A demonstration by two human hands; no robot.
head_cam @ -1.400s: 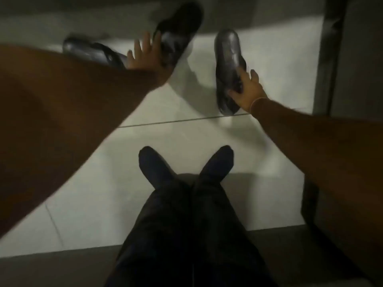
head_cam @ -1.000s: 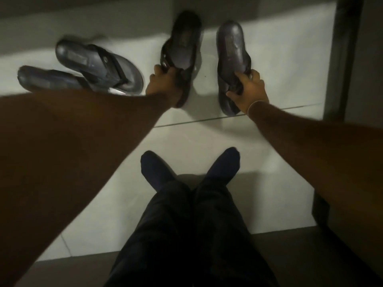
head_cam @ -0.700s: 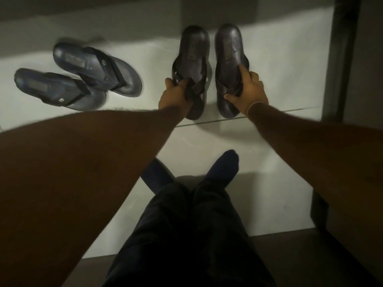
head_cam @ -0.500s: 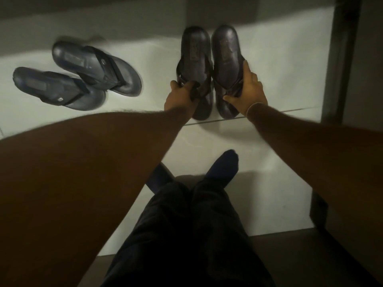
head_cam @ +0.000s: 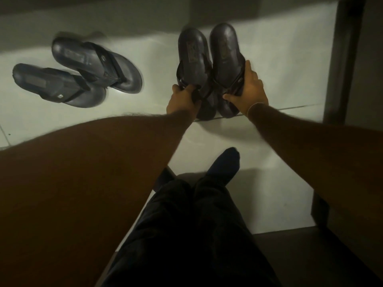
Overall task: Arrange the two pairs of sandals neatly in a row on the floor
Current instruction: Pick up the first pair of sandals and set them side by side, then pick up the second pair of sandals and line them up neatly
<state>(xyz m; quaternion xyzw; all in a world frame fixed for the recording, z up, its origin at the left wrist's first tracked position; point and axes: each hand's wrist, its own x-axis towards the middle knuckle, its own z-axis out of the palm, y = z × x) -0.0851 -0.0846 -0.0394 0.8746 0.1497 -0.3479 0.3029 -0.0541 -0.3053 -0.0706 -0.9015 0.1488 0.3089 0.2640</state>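
Observation:
Two dark brown sandals lie side by side on the pale floor, touching, heels pointing away from me. My left hand (head_cam: 182, 99) grips the strap of the left brown sandal (head_cam: 192, 56). My right hand (head_cam: 249, 90) holds the outer side of the right brown sandal (head_cam: 224, 50). To the left lie two dark blue flip-flops at an angle, toes toward the right: the nearer blue flip-flop (head_cam: 56, 85) and the farther blue flip-flop (head_cam: 93, 63), which overlaps it slightly.
My legs in dark trousers and dark socks (head_cam: 224, 164) stretch out on the white tiled floor (head_cam: 269, 162) below the sandals. A dark door frame (head_cam: 344, 59) runs along the right. A shadowed wall base crosses the top.
My left hand took hold of the left brown sandal, swung it straight and slid it rightward against the right one. The blue flip-flops stayed where they lay.

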